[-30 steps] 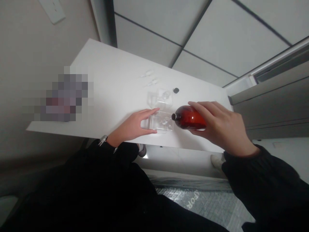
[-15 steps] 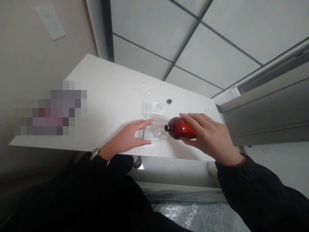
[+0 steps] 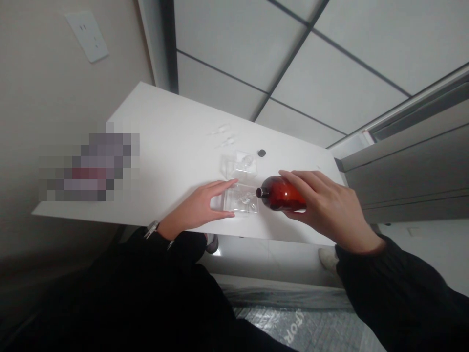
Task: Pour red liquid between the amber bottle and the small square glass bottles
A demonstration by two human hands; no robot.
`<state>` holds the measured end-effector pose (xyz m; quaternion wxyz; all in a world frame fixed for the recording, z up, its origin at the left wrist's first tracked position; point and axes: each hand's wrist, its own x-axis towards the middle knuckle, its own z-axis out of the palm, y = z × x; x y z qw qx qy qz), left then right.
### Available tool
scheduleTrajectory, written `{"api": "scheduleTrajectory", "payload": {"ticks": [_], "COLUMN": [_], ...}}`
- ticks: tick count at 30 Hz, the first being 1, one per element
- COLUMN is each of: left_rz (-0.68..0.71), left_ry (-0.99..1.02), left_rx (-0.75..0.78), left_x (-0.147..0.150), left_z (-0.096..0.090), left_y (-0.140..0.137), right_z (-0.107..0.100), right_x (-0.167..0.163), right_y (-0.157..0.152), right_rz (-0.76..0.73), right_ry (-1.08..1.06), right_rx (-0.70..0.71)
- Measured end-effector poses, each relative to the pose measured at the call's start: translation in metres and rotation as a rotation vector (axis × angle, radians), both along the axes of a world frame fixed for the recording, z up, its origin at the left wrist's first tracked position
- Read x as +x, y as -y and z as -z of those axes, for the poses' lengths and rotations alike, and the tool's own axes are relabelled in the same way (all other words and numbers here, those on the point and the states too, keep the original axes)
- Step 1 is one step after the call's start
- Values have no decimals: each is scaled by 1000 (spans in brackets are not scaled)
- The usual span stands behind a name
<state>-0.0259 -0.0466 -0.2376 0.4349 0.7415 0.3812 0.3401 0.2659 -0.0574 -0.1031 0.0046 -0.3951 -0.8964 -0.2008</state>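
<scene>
My right hand (image 3: pixel 324 205) is wrapped round a reddish-brown bottle (image 3: pixel 282 193), tipped on its side with its uncapped neck pointing left. Below the bottle's mouth is a clear plastic box (image 3: pixel 230 201) on the white table. Clear, shiny liquid seems to show between the neck and the box. My left hand (image 3: pixel 201 203) spans the box's left end, thumb on the near side and fingers on the far side. A second clear box (image 3: pixel 240 165) stands just behind the first, and a small dark cap (image 3: pixel 261 153) lies to its right.
Small clear pieces (image 3: pixel 224 135) lie farther back on the white table (image 3: pixel 164 142). A blurred-out object (image 3: pixel 95 166) is at the table's left end. Pale panels (image 3: pixel 234 44) rise behind the table, and a wall socket (image 3: pixel 87 36) is at upper left.
The whole view has shifted slightly, so everything appears a little farther right. Both hands, the bottle and the boxes keep about the same places relative to one another.
</scene>
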Motion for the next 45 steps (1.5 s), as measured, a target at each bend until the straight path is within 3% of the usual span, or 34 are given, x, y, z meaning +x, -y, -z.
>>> {"api": "scheduleTrajectory", "payload": {"ticks": [45], "left_rz": [0], "left_ry": [8], "left_rx": [11], "left_x": [0], "left_z": [3], "left_y": [0], "right_z": [-5], "right_x": [1], "right_y": [-1], "right_rz": [-33], "right_ry": [18], "right_rx": [36]}}
